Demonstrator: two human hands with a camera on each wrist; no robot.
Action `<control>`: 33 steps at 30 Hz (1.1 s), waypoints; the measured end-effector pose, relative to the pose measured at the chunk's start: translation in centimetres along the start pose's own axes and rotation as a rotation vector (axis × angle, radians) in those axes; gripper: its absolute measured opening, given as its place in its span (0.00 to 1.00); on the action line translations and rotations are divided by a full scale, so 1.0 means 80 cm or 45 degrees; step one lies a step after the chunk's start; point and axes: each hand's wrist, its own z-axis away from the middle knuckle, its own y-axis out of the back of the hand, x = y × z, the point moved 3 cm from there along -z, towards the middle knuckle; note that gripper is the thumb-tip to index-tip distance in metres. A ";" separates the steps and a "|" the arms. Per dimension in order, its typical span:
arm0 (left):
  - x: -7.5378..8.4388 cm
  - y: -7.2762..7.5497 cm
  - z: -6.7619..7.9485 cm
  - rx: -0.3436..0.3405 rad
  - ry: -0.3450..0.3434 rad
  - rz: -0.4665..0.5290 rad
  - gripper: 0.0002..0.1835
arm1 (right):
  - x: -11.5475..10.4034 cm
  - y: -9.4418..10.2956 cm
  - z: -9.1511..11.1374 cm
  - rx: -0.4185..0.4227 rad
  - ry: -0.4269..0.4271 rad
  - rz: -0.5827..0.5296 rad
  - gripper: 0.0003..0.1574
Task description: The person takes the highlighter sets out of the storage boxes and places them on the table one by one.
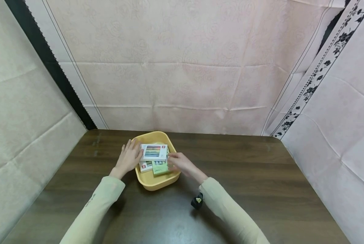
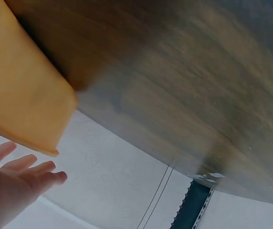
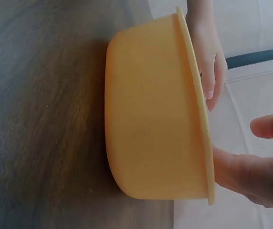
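Observation:
A yellow plastic basin [image 1: 153, 183] stands on the table with several flat boxes in it. Topmost is a white box [image 1: 154, 152] printed with rows of coloured sticks; a green box [image 1: 160, 168] and another white box [image 1: 144, 166] show beneath it. My left hand [image 1: 129, 157] reaches over the basin's left rim, fingers extended and thumb at the top box's left edge. Over the right rim, my right hand [image 1: 182, 163] has its fingertips beside the boxes' right edges. In the right wrist view its thumb stands apart from the fingers, which the basin wall [image 3: 151, 114] partly hides.
Brown wooden table [image 1: 246, 176] surrounds the basin. Pale patterned cloth [image 1: 182, 84] hangs behind the far edge, with more cloth on both sides. A small black device [image 1: 197, 201] sits at my right sleeve's cuff.

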 end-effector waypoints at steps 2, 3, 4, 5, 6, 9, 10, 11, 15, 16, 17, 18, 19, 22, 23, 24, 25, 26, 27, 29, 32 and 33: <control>-0.002 -0.001 -0.003 -0.006 0.001 0.013 0.27 | 0.001 -0.001 -0.003 0.004 -0.014 -0.044 0.30; -0.003 -0.002 -0.004 -0.005 0.000 0.017 0.27 | 0.001 -0.001 -0.004 0.005 -0.014 -0.055 0.30; -0.004 -0.004 -0.006 -0.005 0.000 0.022 0.28 | 0.001 -0.002 -0.005 0.006 -0.016 -0.069 0.30; -0.005 -0.005 -0.007 -0.003 -0.001 0.028 0.28 | 0.001 -0.002 -0.006 0.006 -0.013 -0.073 0.30; -0.005 -0.007 -0.009 0.000 -0.001 0.033 0.28 | 0.001 -0.003 -0.007 0.008 -0.017 -0.085 0.30; -0.005 -0.010 -0.012 -0.013 0.001 0.051 0.28 | 0.001 -0.004 -0.010 0.018 -0.024 -0.088 0.30; -0.005 -0.011 -0.013 -0.013 0.002 0.054 0.28 | 0.002 -0.004 -0.011 0.020 -0.029 -0.092 0.30; -0.005 -0.011 -0.014 -0.012 0.005 0.058 0.28 | 0.002 -0.004 -0.012 0.022 -0.031 -0.096 0.30; -0.005 -0.010 -0.017 -0.015 0.021 0.063 0.28 | 0.002 -0.005 -0.016 0.023 -0.041 -0.114 0.30; -0.005 -0.010 -0.017 -0.017 0.025 0.064 0.28 | 0.002 -0.005 -0.018 0.018 -0.039 -0.123 0.30; -0.006 -0.010 -0.017 -0.020 0.029 0.065 0.28 | 0.002 -0.005 -0.019 0.014 -0.039 -0.134 0.31; -0.006 -0.010 -0.018 -0.024 0.032 0.064 0.28 | 0.002 -0.005 -0.020 0.012 -0.040 -0.145 0.31; -0.007 -0.010 -0.018 -0.029 0.034 0.066 0.28 | 0.002 -0.004 -0.021 0.007 -0.041 -0.166 0.31; -0.008 -0.010 -0.018 -0.047 0.043 0.063 0.29 | 0.003 -0.004 -0.025 0.002 -0.050 -0.216 0.30; -0.009 -0.011 -0.018 -0.053 0.045 0.059 0.29 | 0.003 -0.004 -0.026 0.003 -0.054 -0.226 0.30; -0.009 -0.011 -0.018 -0.060 0.048 0.057 0.29 | 0.004 -0.004 -0.027 0.003 -0.059 -0.240 0.29; -0.009 -0.012 -0.018 -0.065 0.050 0.057 0.29 | 0.004 -0.004 -0.029 0.004 -0.065 -0.254 0.29; -0.009 -0.012 -0.018 -0.068 0.052 0.055 0.29 | 0.004 -0.004 -0.029 0.007 -0.068 -0.260 0.29; -0.009 -0.013 -0.018 -0.070 0.053 0.056 0.29 | 0.004 -0.004 -0.030 0.010 -0.073 -0.271 0.29; -0.009 -0.014 -0.019 -0.073 0.056 0.059 0.29 | 0.004 -0.004 -0.032 0.019 -0.084 -0.293 0.28; -0.010 -0.015 -0.019 -0.076 0.061 0.063 0.30 | 0.005 -0.005 -0.033 0.031 -0.099 -0.319 0.28; -0.010 -0.015 -0.019 -0.078 0.063 0.062 0.30 | 0.005 -0.005 -0.034 0.035 -0.109 -0.327 0.28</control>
